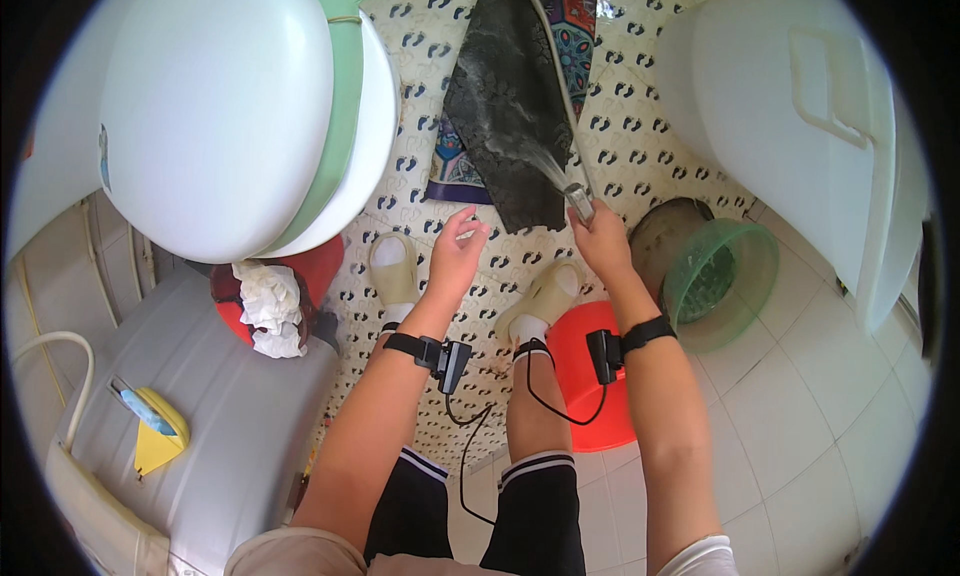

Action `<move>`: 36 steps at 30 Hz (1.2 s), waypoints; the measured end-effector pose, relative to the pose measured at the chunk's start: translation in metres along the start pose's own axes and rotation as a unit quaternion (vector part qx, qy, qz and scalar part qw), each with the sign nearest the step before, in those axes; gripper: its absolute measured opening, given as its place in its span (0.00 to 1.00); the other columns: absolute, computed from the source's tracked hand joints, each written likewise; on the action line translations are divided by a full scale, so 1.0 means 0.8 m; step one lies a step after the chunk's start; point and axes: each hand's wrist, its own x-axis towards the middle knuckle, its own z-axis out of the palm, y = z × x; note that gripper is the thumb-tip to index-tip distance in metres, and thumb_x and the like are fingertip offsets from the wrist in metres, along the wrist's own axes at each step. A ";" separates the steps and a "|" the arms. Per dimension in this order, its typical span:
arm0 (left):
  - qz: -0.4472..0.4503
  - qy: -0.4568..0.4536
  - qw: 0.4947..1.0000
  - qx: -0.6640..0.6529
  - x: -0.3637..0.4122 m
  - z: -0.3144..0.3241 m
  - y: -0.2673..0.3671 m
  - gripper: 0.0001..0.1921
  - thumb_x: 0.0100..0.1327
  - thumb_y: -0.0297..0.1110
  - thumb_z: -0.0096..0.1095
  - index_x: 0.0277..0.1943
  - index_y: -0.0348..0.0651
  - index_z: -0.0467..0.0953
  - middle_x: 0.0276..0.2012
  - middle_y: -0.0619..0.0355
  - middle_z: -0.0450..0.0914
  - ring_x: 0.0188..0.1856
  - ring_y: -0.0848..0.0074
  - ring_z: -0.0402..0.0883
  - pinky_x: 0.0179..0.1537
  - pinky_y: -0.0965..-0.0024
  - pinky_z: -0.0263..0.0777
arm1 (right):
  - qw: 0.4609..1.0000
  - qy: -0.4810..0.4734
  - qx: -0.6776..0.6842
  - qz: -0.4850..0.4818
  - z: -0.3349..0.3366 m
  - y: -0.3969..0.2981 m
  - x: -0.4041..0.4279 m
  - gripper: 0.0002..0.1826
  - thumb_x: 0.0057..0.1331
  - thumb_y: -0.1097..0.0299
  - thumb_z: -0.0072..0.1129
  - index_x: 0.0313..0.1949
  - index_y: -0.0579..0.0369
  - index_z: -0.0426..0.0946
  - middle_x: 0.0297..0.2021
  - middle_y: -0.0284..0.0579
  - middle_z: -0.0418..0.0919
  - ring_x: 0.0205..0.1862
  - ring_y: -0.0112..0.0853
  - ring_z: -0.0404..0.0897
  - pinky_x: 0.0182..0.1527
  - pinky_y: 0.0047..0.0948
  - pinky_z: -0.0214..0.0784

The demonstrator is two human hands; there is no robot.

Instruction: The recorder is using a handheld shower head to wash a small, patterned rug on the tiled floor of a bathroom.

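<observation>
My right hand (602, 240) grips a shower head (578, 201), its pale hose (559, 65) running up past the mat. Water sprays from it onto a dark grey mat (510, 103) that lies flat on the floor. Beneath the grey mat a colourful patterned mat (576, 50) sticks out at the upper right and lower left. My left hand (457, 249) hangs in the air near the lower end of the mats, fingers apart and slightly curled, with nothing in it.
A white toilet (225, 110) with a green seat stands at the left, beside a red bin (319, 276) with crumpled paper. Right of my legs sit a red bucket (592, 396), a green basin (724, 283) and a dark basin (667, 231). A white tub (757, 103) bounds the right.
</observation>
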 end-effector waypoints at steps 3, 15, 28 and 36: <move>0.008 -0.014 1.000 0.012 -0.007 -0.001 0.009 0.26 0.68 0.41 0.64 0.67 0.46 0.69 0.55 0.54 0.79 0.49 0.73 0.80 0.51 0.70 0.72 | 1.000 -0.009 -0.018 0.016 -0.014 0.004 -0.033 0.20 0.67 0.56 0.62 0.35 0.64 0.71 0.27 0.63 0.79 0.33 0.59 0.79 0.35 0.49 0.70; 0.030 -0.030 0.999 -0.015 -0.078 -0.004 0.055 0.24 0.73 0.39 0.57 0.68 0.43 0.67 0.59 0.52 0.75 0.58 0.71 0.78 0.57 0.67 0.70 | 0.975 0.039 0.220 0.011 0.050 -0.059 -0.073 0.19 0.67 0.60 0.64 0.37 0.60 0.64 0.23 0.53 0.75 0.23 0.41 0.74 0.29 0.38 0.66; -0.035 -0.002 0.997 -0.065 -0.135 -0.014 0.057 0.24 0.75 0.39 0.54 0.69 0.41 0.64 0.62 0.48 0.73 0.59 0.69 0.77 0.59 0.65 0.70 | 0.925 0.086 0.365 0.060 0.095 -0.061 -0.114 0.13 0.74 0.63 0.53 0.43 0.61 0.65 0.24 0.43 0.74 0.25 0.31 0.76 0.30 0.31 0.68; -0.014 -0.023 0.999 -0.032 -0.101 -0.006 0.047 0.24 0.74 0.39 0.56 0.68 0.42 0.66 0.60 0.52 0.74 0.58 0.71 0.77 0.58 0.66 0.69 | 0.894 0.081 0.404 0.177 0.076 -0.091 -0.189 0.12 0.76 0.65 0.48 0.47 0.63 0.67 0.25 0.41 0.74 0.25 0.25 0.75 0.30 0.28 0.70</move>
